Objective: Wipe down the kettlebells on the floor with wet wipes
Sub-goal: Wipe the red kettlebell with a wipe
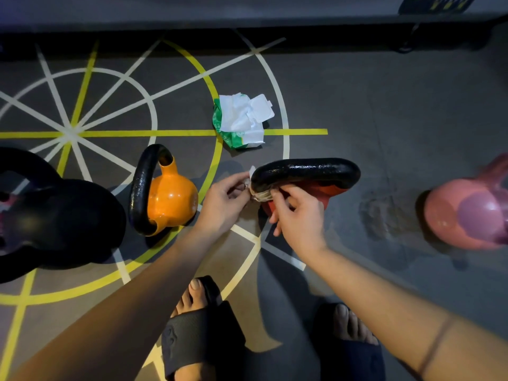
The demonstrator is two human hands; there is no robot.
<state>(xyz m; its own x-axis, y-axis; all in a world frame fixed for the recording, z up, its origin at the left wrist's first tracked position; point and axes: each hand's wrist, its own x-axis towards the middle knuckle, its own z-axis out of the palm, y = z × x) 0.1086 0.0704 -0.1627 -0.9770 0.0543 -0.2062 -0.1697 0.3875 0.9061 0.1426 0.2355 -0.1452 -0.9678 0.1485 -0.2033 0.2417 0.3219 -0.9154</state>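
Note:
A red kettlebell [330, 189] with a black handle [305, 171] stands on the floor in front of me. A wet wipe [257, 194] is wrapped around the left end of that handle. My left hand [226, 199] pinches one end of the wipe, and my right hand [297, 213] pinches the other end under the handle. An orange kettlebell [170, 199] with a black handle stands to the left, a big black kettlebell [55, 213] at the far left, and a pink kettlebell [467, 213] at the right edge.
An open green and white wet wipes pack [242, 119] lies on the floor beyond the red kettlebell, with a wipe sticking out. My two feet in black slides [200, 334] stand below my hands. Yellow and white lines mark the grey floor [371, 105].

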